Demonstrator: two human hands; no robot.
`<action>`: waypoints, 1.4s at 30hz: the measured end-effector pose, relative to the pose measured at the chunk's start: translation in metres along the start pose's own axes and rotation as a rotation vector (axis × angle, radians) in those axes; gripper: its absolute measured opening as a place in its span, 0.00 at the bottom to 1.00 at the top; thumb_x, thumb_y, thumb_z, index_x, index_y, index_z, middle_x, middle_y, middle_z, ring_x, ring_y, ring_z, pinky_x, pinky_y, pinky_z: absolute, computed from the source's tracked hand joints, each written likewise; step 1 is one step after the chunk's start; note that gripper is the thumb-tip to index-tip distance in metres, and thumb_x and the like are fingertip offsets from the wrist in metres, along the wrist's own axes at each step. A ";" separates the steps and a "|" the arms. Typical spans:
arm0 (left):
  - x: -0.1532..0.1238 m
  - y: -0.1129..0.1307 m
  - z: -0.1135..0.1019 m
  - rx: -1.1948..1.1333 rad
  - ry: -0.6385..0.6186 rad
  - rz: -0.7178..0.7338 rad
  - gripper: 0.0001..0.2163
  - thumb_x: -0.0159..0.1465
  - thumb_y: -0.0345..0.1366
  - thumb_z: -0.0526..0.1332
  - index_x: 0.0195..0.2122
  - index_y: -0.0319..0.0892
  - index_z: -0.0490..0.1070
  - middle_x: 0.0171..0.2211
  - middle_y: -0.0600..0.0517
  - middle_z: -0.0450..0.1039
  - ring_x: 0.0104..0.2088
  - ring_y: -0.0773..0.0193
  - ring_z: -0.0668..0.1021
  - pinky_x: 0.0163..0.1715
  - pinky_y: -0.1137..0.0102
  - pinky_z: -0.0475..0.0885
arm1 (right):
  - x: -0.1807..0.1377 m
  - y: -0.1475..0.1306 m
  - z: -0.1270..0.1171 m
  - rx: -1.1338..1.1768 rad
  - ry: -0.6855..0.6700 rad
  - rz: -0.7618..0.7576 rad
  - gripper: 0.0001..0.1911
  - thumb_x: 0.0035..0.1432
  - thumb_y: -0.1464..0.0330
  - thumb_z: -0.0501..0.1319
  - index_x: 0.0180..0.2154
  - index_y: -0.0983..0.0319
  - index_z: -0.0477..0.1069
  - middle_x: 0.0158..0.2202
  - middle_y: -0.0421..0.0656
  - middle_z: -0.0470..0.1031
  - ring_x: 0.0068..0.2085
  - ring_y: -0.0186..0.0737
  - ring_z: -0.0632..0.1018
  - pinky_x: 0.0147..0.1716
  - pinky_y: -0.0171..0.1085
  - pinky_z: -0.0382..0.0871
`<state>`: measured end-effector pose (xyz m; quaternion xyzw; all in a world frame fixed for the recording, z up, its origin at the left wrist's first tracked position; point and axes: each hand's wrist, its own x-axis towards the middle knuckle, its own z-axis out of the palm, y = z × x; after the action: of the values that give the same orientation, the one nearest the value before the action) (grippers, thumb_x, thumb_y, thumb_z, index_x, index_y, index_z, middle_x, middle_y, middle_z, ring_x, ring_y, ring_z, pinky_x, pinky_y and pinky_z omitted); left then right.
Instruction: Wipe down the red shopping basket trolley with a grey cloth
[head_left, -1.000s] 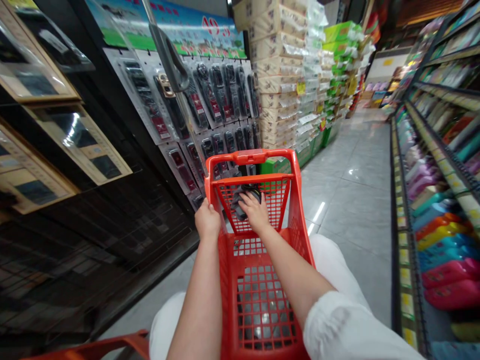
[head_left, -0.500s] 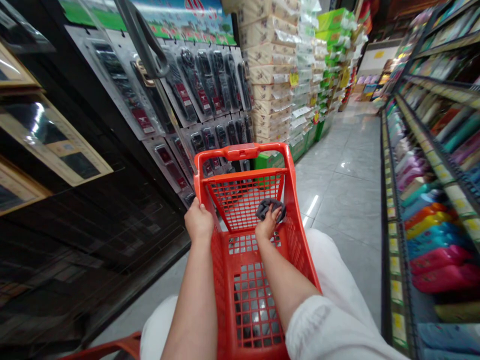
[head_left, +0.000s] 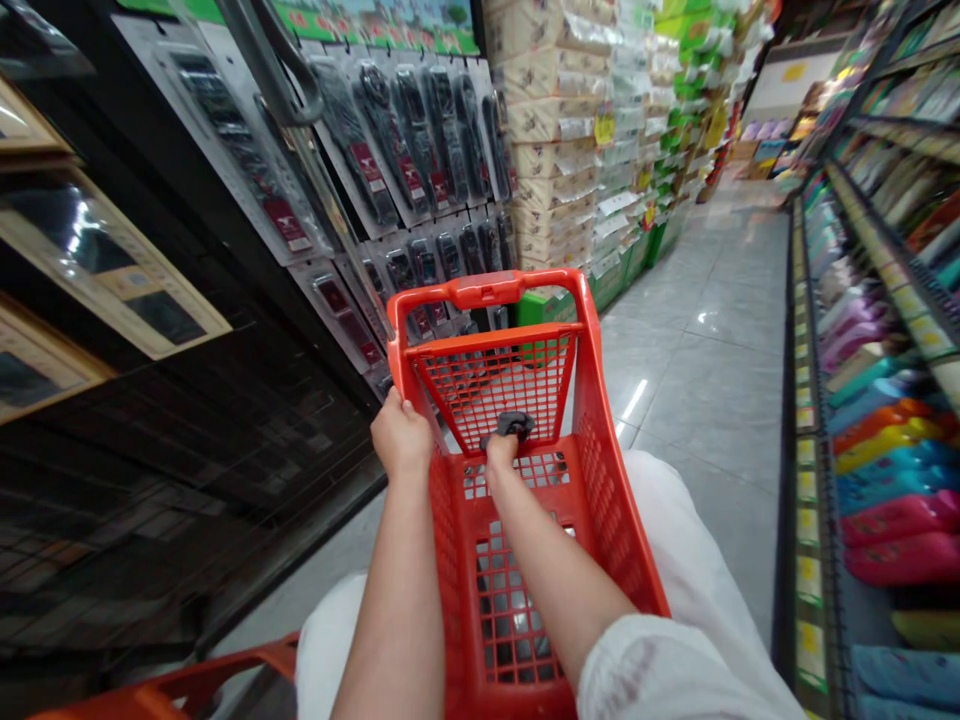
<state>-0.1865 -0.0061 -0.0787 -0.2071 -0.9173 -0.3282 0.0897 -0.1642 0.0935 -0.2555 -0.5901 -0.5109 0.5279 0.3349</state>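
Note:
A red plastic shopping basket (head_left: 622, 500) with grid walls and a raised handle stands between my knees. My left hand (head_left: 401, 437) is closed around its left rim, near the foot of the handle. Inside the basket, my right hand (head_left: 501, 450) presses a dark grey cloth (head_left: 516, 424) against the lower part of the slanted grid panel (head_left: 495, 375). The fingers of that hand are mostly hidden by the cloth and the wrist.
Packaged belts (head_left: 416, 130) hang on the rack at left, beside framed boxes (head_left: 142, 290). Cartons (head_left: 551, 150) are stacked beyond the basket. A shelf of colourful folded goods (head_left: 892, 490) lines the right side. Another red basket (head_left: 187, 685) is partly visible at lower left.
My right hand has moved left and slightly down with the cloth, from the panel's right side toward its lower middle. My left hand keeps its hold on the rim. The view has shifted slightly.

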 end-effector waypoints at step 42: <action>0.011 -0.015 0.005 -0.114 0.027 0.067 0.17 0.63 0.29 0.52 0.48 0.41 0.77 0.37 0.47 0.80 0.40 0.57 0.80 0.41 0.70 0.70 | -0.025 0.034 -0.028 -0.901 -0.323 -0.624 0.28 0.65 0.73 0.47 0.63 0.47 0.60 0.72 0.41 0.40 0.71 0.54 0.47 0.63 0.66 0.43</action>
<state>-0.2037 -0.0101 -0.0878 -0.2380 -0.8883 -0.3796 0.1008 -0.1265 0.0654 -0.2738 -0.4077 -0.8803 0.2175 0.1078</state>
